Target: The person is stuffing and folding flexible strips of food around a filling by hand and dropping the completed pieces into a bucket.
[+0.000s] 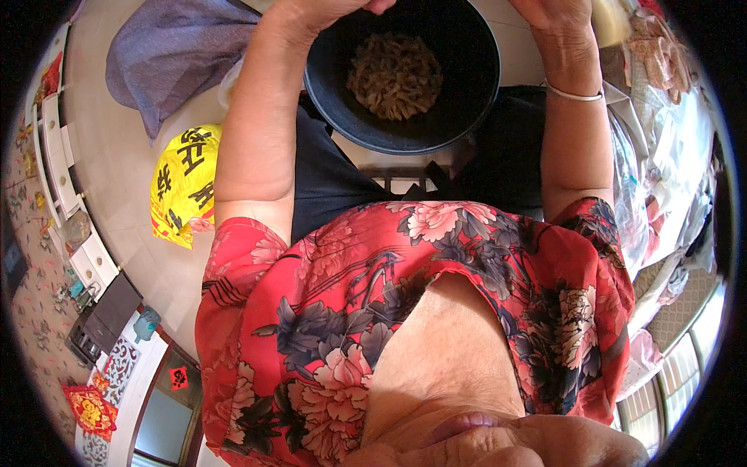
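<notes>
A wide black basin sits between my knees at the top of the head view. In its bottom lies a heap of small brown, elongated pieces, whose kind I cannot make out. My left hand is over the basin's upper left rim, cut by the picture's edge, with only the wrist and a bit of thumb or finger in sight. Beyond the upper right rim is my right hand, also cut off, wearing a silver bangle on its forearm. What either hand holds, if anything, is out of the picture.
To the left are a grey-purple cloth and a bright yellow plastic bag on the pale tiled floor. Clear plastic bags pile up close by my right arm. White cabinets line the far left wall.
</notes>
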Action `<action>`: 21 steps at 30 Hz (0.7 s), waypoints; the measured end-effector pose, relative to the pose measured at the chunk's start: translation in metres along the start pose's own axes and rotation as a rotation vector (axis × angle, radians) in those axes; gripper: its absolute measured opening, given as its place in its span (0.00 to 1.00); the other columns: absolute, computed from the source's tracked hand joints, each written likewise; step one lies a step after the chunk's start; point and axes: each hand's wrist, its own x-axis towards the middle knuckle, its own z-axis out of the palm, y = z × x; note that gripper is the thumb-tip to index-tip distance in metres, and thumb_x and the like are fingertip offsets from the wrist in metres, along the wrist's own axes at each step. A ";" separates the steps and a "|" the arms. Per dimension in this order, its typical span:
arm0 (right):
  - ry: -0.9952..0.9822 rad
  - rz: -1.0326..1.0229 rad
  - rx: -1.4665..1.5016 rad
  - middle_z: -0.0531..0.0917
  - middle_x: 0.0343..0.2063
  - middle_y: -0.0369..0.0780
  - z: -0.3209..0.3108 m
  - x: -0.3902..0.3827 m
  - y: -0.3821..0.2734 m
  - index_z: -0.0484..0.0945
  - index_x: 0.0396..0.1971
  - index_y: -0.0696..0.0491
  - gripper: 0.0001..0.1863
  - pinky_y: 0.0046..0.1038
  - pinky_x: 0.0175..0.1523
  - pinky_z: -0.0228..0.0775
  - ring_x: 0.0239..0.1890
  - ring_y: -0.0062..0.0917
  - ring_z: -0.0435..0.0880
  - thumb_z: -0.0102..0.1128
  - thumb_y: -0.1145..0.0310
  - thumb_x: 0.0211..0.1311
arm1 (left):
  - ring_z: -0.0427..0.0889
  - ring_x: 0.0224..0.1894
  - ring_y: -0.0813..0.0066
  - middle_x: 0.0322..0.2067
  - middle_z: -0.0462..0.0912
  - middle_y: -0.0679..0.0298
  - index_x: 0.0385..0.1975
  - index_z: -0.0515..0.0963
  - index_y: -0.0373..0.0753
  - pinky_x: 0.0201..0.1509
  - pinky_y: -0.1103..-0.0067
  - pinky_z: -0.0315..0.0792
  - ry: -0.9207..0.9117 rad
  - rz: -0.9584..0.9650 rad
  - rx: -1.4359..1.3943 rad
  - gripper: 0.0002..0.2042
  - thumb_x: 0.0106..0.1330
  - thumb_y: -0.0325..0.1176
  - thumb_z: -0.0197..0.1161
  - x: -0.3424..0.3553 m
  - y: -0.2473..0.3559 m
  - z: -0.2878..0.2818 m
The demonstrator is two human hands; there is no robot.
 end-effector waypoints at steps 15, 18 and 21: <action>0.265 0.164 0.089 0.66 0.16 0.30 0.043 0.002 0.024 0.71 0.37 0.55 0.08 0.13 0.14 0.48 0.12 0.11 0.57 0.46 0.67 0.66 | 0.66 0.57 0.70 0.54 0.67 0.58 0.60 0.57 0.33 0.62 0.75 0.58 -0.068 0.276 -0.013 0.28 0.67 0.48 0.47 -0.003 -0.013 -0.010; 0.264 0.381 0.109 0.65 0.14 0.29 0.048 0.001 0.033 0.72 0.30 0.55 0.09 0.12 0.14 0.48 0.12 0.10 0.58 0.47 0.66 0.66 | 0.62 0.61 0.60 0.58 0.62 0.50 0.61 0.55 0.34 0.62 0.67 0.58 0.060 0.437 -0.403 0.30 0.67 0.52 0.43 -0.001 -0.006 -0.004; 0.251 0.538 0.167 0.63 0.13 0.29 0.051 0.002 0.044 0.72 0.30 0.56 0.11 0.13 0.15 0.47 0.12 0.10 0.56 0.48 0.64 0.66 | 0.76 0.40 0.65 0.31 0.75 0.62 0.42 0.70 0.40 0.44 0.71 0.70 0.187 0.502 -0.654 0.16 0.69 0.46 0.42 0.000 -0.009 -0.008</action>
